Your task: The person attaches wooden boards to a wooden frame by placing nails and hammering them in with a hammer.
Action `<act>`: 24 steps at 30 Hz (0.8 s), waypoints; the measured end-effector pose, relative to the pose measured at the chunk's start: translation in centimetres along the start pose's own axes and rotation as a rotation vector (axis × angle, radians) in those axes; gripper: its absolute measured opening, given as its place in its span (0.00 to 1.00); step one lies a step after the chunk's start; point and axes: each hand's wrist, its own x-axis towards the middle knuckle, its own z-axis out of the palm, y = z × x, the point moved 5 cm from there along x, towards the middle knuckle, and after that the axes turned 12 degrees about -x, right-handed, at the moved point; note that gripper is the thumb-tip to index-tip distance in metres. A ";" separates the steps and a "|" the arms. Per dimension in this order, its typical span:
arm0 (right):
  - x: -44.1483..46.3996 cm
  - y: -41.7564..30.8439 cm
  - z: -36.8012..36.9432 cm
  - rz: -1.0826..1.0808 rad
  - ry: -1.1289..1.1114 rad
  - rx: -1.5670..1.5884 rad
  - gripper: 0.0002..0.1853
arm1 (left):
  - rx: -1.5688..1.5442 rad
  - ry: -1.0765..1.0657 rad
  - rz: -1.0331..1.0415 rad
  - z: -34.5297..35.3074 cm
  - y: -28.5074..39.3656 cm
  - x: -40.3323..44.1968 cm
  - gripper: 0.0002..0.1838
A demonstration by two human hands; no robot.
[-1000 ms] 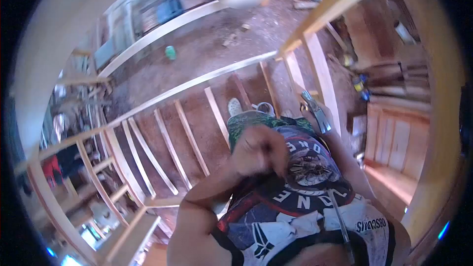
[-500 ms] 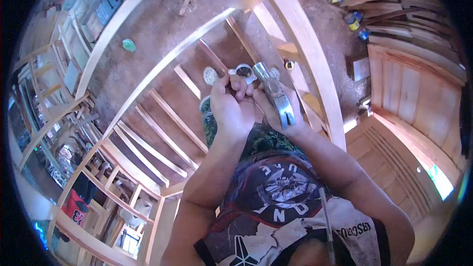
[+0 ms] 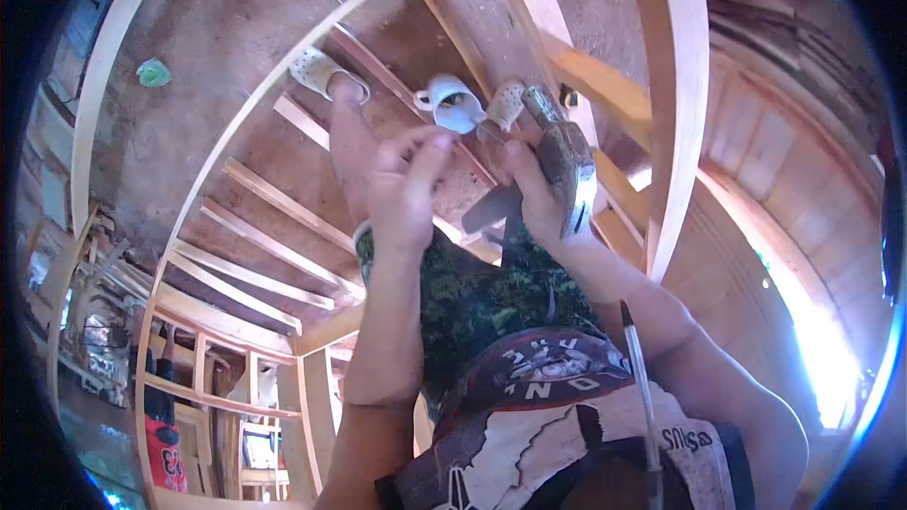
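Note:
My right hand (image 3: 539, 191) is wrapped round a claw hammer (image 3: 573, 168), whose metal head stands up beside the thumb. A dark flat piece, perhaps its handle, shows below the palm. My left hand (image 3: 404, 184) is raised opposite, apart from the right, its fingers bent in a pinch and slightly blurred. What those fingertips hold, if anything, cannot be made out. Beyond both hands, a white mug (image 3: 455, 106) with dark contents sits between my feet, which wear pale clogs (image 3: 316, 72).
A wooden frame with a curved rail (image 3: 255, 99) and several slats (image 3: 283, 196) surrounds my legs. Close on the right rises a thick curved beam (image 3: 675, 104). Wooden panels (image 3: 794, 146) stand further right. A green scrap (image 3: 153, 73) lies on the dirt floor.
My hands, close together before, have moved apart, the left one going left. The hammer stays in my right hand. The view has shifted, and the mug now shows more fully.

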 end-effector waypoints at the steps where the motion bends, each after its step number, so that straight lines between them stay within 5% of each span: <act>1: 0.8 -1.3 1.2 0.052 -0.040 -0.016 0.08 | 0.057 -0.022 0.036 0.1 1.3 0.4 0.09; 7: 6.4 -6.3 9.7 0.121 -0.182 0.013 0.11 | -0.049 0.054 -0.007 -2.8 8.8 6.5 0.12; 14: 16.0 -13.8 13.4 -0.112 -0.271 -0.020 0.16 | -0.210 0.143 -0.010 -4.3 14.5 15.1 0.09; 16: 21.1 -13.8 14.0 -0.389 -0.091 0.038 0.17 | -0.251 0.131 0.029 -3.9 15.4 18.7 0.08; 19: 33.5 -13.2 14.9 -0.144 -0.233 -0.096 0.17 | -0.141 0.355 0.292 -4.2 15.7 25.0 0.07; 20: 37.0 -14.8 14.5 0.174 -0.376 -0.311 0.19 | -0.049 0.370 0.427 -4.6 14.7 28.0 0.08; 21: 40.8 -14.7 14.1 0.147 -0.407 -0.406 0.19 | 0.053 0.369 0.532 -4.4 13.2 30.2 0.10; 24: 51.5 -14.9 11.9 0.016 -0.416 -0.643 0.18 | 0.332 0.435 0.369 -1.0 6.8 36.4 0.09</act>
